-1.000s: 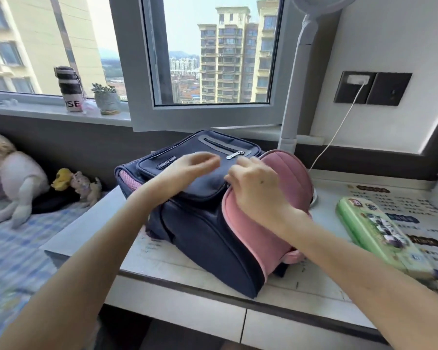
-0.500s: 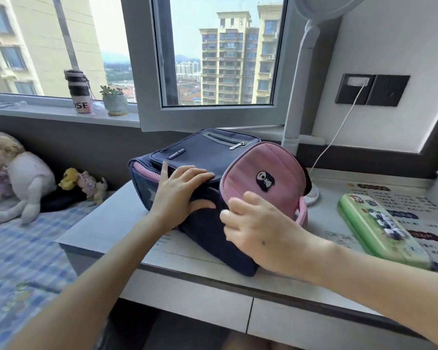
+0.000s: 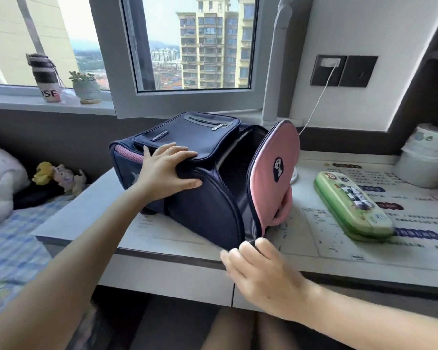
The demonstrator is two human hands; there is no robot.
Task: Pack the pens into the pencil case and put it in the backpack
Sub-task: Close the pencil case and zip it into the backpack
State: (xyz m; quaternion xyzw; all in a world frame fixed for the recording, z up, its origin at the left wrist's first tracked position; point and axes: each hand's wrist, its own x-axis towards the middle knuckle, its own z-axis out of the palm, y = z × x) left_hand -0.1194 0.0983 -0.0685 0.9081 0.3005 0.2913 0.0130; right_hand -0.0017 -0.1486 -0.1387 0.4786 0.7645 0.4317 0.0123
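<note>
A navy backpack (image 3: 200, 198) lies on its side on the white desk (image 3: 91, 213). Its pink flap (image 3: 278, 168) stands away from the body, showing the dark inside. My left hand (image 3: 166, 171) presses flat on the top of the backpack, fingers spread. My right hand (image 3: 258, 269) is at the backpack's near lower corner, fingertips pinched at the end of the zipper; the pull itself is hidden. A green pencil case (image 3: 353, 207) lies closed on the desk to the right of the backpack, apart from both hands. No pens are visible.
A white lamp pole (image 3: 276, 72) rises behind the backpack, and a cable (image 3: 316, 104) runs to a wall socket. A white container (image 3: 425, 160) stands at the far right. Plush toys (image 3: 58, 176) lie on the bed at left. A bottle (image 3: 46, 77) and a small plant (image 3: 86, 87) sit on the windowsill.
My right hand travelled from the top of the flap down round to the near lower corner, and the main compartment now gapes open. My left hand slid onto the top, holding the backpack.
</note>
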